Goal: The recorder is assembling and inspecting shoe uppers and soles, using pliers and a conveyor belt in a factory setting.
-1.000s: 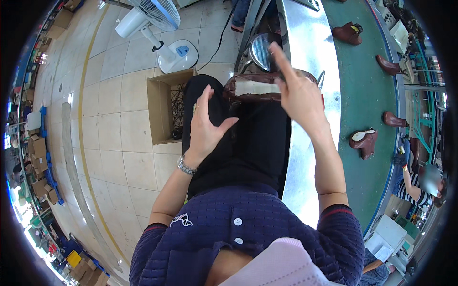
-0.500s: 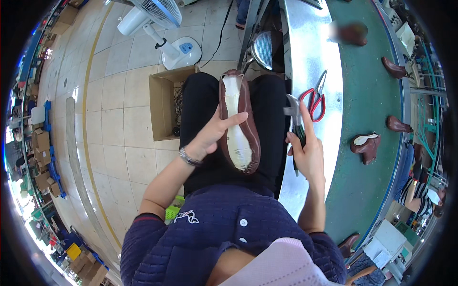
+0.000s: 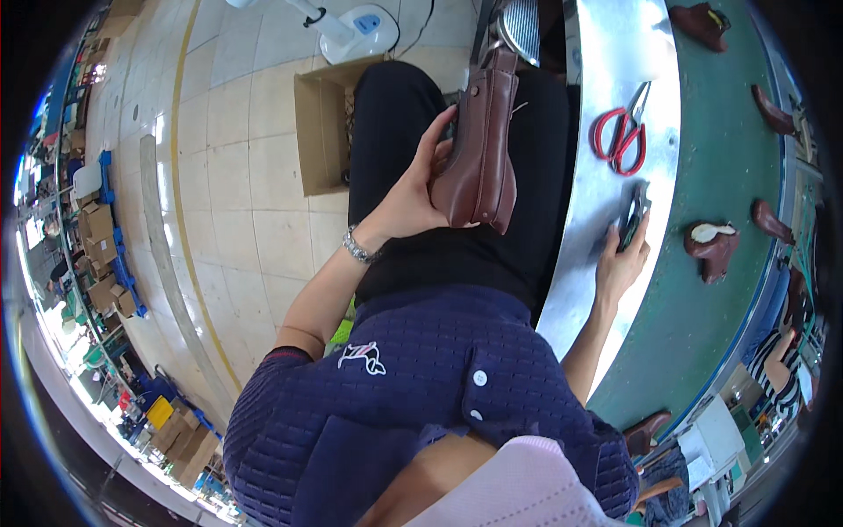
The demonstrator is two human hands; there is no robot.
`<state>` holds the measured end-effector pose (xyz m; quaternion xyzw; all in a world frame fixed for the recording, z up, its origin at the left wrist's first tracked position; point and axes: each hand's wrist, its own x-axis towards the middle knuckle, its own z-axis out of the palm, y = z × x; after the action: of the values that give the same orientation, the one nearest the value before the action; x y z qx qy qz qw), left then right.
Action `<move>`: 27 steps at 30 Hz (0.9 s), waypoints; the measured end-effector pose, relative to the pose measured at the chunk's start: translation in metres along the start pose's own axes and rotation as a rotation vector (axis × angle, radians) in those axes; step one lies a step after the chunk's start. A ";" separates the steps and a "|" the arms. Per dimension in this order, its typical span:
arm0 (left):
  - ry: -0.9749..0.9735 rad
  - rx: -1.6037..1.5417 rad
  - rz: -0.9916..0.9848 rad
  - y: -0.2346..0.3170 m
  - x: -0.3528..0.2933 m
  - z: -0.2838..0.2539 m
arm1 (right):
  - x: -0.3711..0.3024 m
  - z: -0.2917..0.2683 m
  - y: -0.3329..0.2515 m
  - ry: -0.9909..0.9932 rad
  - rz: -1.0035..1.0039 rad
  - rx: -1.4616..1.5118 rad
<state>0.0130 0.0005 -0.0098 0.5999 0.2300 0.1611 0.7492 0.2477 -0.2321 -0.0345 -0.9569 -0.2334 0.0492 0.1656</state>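
A brown leather boot (image 3: pixel 479 145) is above my lap, its seamed side with small studs turned up. My left hand (image 3: pixel 413 193) grips it from the left, the thumb near its lower end and the fingers partly hidden behind it. Over the metal bench on the right, my right hand (image 3: pixel 622 263) has its fingers round the dark handles of a pair of pliers (image 3: pixel 630 215). The pliers' metal head points away from me. Farther up the bench lie red-handled scissors (image 3: pixel 622 140), apart from the hand.
Right of the metal bench (image 3: pixel 575 263) runs a green belt (image 3: pixel 650 342) carrying several brown boots, one a boot with a pale sole (image 3: pixel 713 246). A cardboard box (image 3: pixel 320 132) stands on the floor left of my knees, with a fan base (image 3: pixel 360 35) beyond it.
The boot has turned from its pale sole facing up to its leather side showing, and has moved up the picture. My right hand has carried the pliers rightward over the bench.
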 end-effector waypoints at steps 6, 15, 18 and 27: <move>-0.024 0.096 0.032 -0.018 -0.019 -0.002 | -0.006 0.010 -0.015 0.043 -0.143 -0.138; 0.061 0.079 -0.167 0.011 -0.017 -0.006 | -0.007 -0.003 -0.096 -0.617 -0.445 0.882; -0.007 -0.139 -0.266 0.025 -0.004 -0.002 | -0.023 0.004 -0.125 -0.896 -0.381 1.243; 0.058 0.441 0.277 0.052 0.043 -0.012 | 0.025 0.009 -0.087 0.013 -0.104 1.477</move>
<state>0.0446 0.0444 0.0320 0.7698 0.1966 0.2250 0.5641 0.2310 -0.1452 -0.0141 -0.5844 -0.1836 0.1799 0.7697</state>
